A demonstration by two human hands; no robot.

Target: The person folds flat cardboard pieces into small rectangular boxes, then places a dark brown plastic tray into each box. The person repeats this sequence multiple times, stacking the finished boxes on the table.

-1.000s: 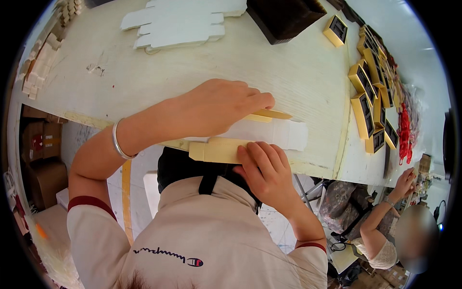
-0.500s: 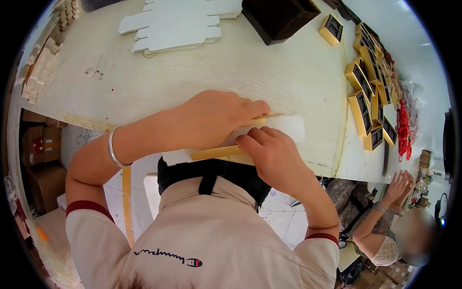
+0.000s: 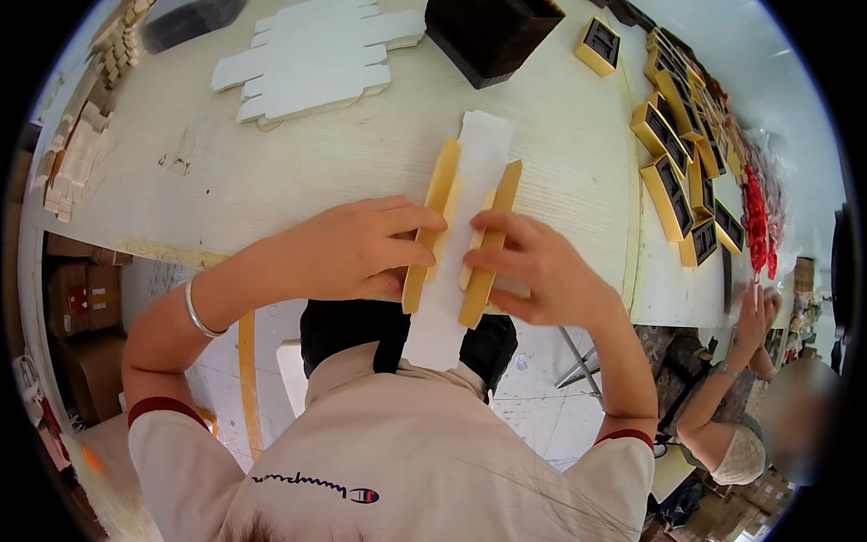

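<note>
A cardboard box blank, white inside and gold outside, lies lengthwise before me at the table's near edge. Its two long sides are folded upward, showing gold, while the white end flaps stretch out flat, one of them overhanging the edge. My left hand pinches the left gold side between thumb and fingers. Opposite it, my right hand grips the right gold side, fingers over its top.
A stack of flat white box blanks lies at the far left, beside a dark brown open bin. Gold boxes with black inserts crowd the right edge, near red cords. A co-worker's hands are at far right.
The box blank has turned from crosswise to lengthwise, and its gold sides now stand up. My hands have moved from overlapping on it to opposite sides.
</note>
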